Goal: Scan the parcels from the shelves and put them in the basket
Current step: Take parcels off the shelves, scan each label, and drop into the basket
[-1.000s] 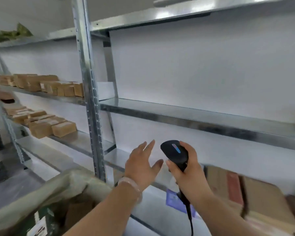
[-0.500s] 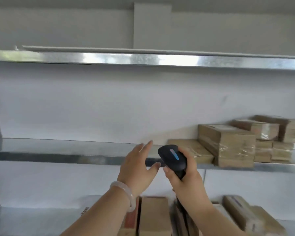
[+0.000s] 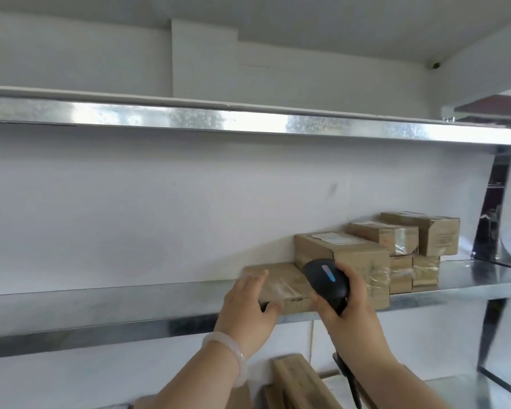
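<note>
A galvanised steel shelf (image 3: 130,302) carries tape-wrapped brown cardboard parcels (image 3: 407,246) at its right end, some stacked two high. The large front box (image 3: 357,261) bears a white paper label (image 3: 331,238), its print too small to read. The left hand (image 3: 248,308) clasps the flat brown parcel (image 3: 281,284) beside it, fingers on top, thumb on the front face. The right hand (image 3: 348,311) wraps round a black handheld scanner (image 3: 325,278) with a blue light strip.
</note>
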`<state>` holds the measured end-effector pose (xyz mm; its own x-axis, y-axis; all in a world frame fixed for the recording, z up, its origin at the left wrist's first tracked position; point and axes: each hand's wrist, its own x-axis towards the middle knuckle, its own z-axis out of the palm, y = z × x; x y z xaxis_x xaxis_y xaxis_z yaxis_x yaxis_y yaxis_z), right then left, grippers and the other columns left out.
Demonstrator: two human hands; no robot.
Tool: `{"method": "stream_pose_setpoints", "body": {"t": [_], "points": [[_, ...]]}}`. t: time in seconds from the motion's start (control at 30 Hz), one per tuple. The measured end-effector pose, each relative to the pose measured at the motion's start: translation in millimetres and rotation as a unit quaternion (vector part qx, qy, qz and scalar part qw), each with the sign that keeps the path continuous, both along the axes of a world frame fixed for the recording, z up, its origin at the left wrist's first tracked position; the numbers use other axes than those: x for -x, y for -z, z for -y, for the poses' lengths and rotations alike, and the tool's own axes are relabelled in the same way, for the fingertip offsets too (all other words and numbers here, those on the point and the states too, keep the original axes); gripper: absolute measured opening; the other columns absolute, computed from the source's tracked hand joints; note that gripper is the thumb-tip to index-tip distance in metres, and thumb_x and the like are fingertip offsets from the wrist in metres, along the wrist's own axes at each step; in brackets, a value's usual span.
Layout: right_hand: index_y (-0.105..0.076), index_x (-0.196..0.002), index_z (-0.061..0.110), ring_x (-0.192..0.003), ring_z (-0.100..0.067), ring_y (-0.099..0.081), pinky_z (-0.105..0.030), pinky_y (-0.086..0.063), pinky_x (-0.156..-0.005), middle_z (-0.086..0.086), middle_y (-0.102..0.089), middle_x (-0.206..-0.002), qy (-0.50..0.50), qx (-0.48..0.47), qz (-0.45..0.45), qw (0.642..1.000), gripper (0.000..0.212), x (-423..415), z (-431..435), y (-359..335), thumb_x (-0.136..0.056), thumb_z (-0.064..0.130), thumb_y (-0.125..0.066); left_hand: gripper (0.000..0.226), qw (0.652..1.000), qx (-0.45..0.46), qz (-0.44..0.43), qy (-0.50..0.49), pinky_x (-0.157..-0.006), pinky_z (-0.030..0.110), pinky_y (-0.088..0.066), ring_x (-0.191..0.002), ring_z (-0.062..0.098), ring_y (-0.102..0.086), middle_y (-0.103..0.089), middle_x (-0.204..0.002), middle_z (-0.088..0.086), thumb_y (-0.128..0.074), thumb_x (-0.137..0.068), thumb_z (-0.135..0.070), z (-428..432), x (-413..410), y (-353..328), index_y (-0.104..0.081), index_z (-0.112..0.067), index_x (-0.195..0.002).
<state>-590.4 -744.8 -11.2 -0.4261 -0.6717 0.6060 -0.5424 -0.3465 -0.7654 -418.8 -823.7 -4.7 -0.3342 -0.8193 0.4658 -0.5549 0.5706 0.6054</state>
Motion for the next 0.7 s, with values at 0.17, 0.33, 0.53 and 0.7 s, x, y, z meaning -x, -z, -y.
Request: {"method": "stream_pose_setpoints", "body": {"t": [0.17, 0.33, 0.53, 0.7], "points": [[-0.036, -0.128, 0.043, -0.085, -0.017, -0.064, -0.041, -0.056, -0.076, 0.023, -0.052, -0.114, 0.004, 0.006, 0.014, 1.0, 0.056, 5.0, 17.0, 3.1, -0.085, 0.03, -0.069, 0.057, 1.0, 0.006, 0.018, 0.004, -0.118, 0.03, -0.025, -0.148, 0.015, -0.017, -0.022, -0.159, -0.011, -0.052, -0.098, -0.04, 8.8, 20.5, 9.3, -0.031, -0.038, -0.151], [-0.035, -0.132, 0.04, -0.097, -0.01, -0.058, -0.025, -0.046, -0.074, 0.033, -0.044, -0.111, -0.006, 0.015, -0.012, 1.0, 0.06, 11.9, 28.0, 7.1, -0.085, 0.028, -0.07, 0.057, 0.997, 0.038, 0.054, -0.031, -0.116, 0.034, -0.03, -0.147, 0.015, -0.021, -0.023, -0.16, -0.012, -0.051, -0.098, -0.047, 21.9, 38.8, 6.8, -0.031, -0.04, -0.15], [-0.03, -0.123, 0.058, -0.096, -0.003, -0.059, -0.021, -0.05, -0.071, 0.042, -0.04, -0.113, -0.049, 0.033, -0.026, 0.998, 0.065, 17.6, 33.1, 14.4, -0.083, 0.03, -0.072, 0.056, 0.968, 0.102, 0.213, -0.085, -0.11, 0.036, -0.035, -0.143, 0.018, -0.029, -0.033, -0.156, -0.011, -0.057, -0.094, -0.047, 39.3, 54.9, 10.6, -0.038, -0.041, -0.146], [-0.025, -0.12, 0.065, -0.104, 0.013, -0.052, -0.005, -0.044, -0.071, 0.04, -0.041, -0.121, -0.072, 0.047, -0.027, 0.996, 0.071, 23.0, 36.5, 17.7, -0.083, 0.028, -0.072, 0.051, 0.959, 0.164, 0.206, -0.102, -0.111, 0.032, -0.037, -0.139, 0.015, -0.035, -0.044, -0.149, -0.014, -0.05, -0.099, -0.048, 42.5, 48.0, 19.0, -0.04, -0.037, -0.147]]}}
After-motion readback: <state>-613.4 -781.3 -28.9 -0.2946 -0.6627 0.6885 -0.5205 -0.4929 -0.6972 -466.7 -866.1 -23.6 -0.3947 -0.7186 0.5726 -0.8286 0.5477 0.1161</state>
